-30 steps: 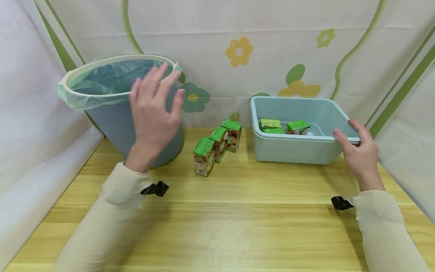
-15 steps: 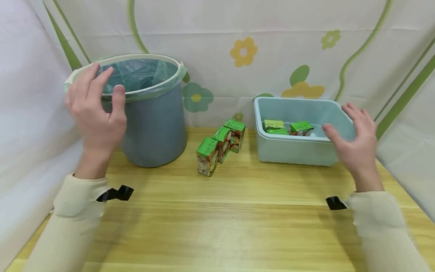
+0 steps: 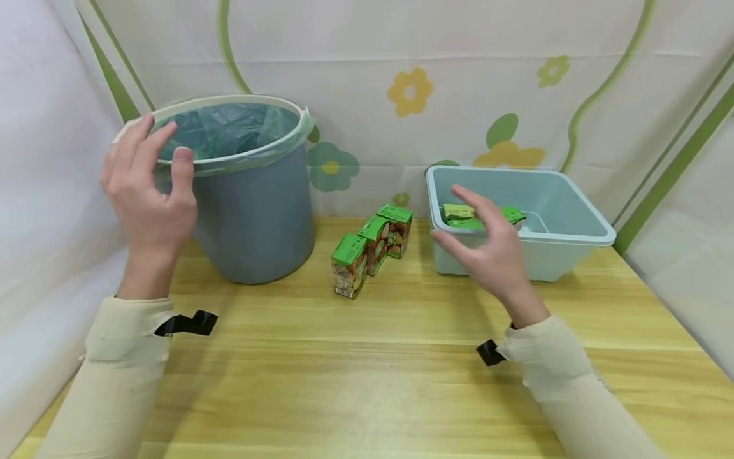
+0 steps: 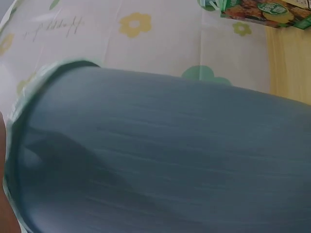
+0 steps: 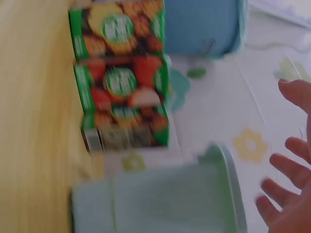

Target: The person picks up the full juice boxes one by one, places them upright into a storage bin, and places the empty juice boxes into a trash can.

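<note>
In the head view my left hand (image 3: 151, 197) is raised at the near left rim of a blue-grey trash bin (image 3: 255, 217), fingers apart and relaxed; whether it touches the rim I cannot tell. A thin green bag (image 3: 229, 127) lines this bin. My right hand (image 3: 496, 255) holds nothing, thumb and fingers spread, before the left front of a pale blue plastic tub (image 3: 573, 239). Inside the tub lie small green-topped cartons (image 3: 459, 211), partly hidden by that hand. Between bin and tub, three small green-topped cartons (image 3: 350, 264) stand in a slanting row, their printed sides showing in the right wrist view.
Everything stands on a light wooden table (image 3: 355, 376). Close behind the bin and tub hangs a white cloth (image 3: 344, 38) printed with flowers, and similar cloth closes off both sides.
My left hand has moved left along the bin's front to its left side. My right hand has let go of the tub's right rim and moved left. The cartons stay put.
</note>
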`<move>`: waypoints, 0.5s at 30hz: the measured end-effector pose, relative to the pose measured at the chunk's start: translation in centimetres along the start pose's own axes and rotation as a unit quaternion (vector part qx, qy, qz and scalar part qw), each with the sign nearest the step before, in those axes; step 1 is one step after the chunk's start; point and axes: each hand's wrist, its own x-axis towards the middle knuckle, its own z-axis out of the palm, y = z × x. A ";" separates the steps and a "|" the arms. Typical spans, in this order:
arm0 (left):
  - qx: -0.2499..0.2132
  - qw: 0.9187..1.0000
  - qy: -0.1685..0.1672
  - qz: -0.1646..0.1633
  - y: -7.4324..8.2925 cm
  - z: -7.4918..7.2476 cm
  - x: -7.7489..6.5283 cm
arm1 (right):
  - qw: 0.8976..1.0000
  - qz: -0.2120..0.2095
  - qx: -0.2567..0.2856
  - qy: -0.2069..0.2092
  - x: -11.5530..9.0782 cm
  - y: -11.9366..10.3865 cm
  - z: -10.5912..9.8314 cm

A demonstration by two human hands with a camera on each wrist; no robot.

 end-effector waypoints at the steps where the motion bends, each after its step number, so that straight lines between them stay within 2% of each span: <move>1: -0.001 1.000 -0.002 -0.007 -0.3 -0.1 -0.1 | 1.000 -0.006 0.009 -0.007 0.0 -0.1 0.7; 5: -0.003 1.000 0.002 -0.027 -1.2 -0.5 -0.4 | 0.999 -0.031 0.028 -0.027 0.0 -0.8 3.1; 8: -0.005 1.000 0.011 -0.023 -1.6 -0.6 -0.6 | 0.997 -0.061 0.020 -0.034 0.0 -1.2 4.5; 11: -0.009 1.000 0.021 -0.016 -1.7 -0.7 -0.8 | 0.995 -0.089 0.013 -0.047 -0.2 -1.7 5.9; 15: -0.016 0.999 0.034 -0.018 -1.2 -0.9 -1.0 | 0.992 -0.089 0.011 -0.087 -0.8 -2.4 7.9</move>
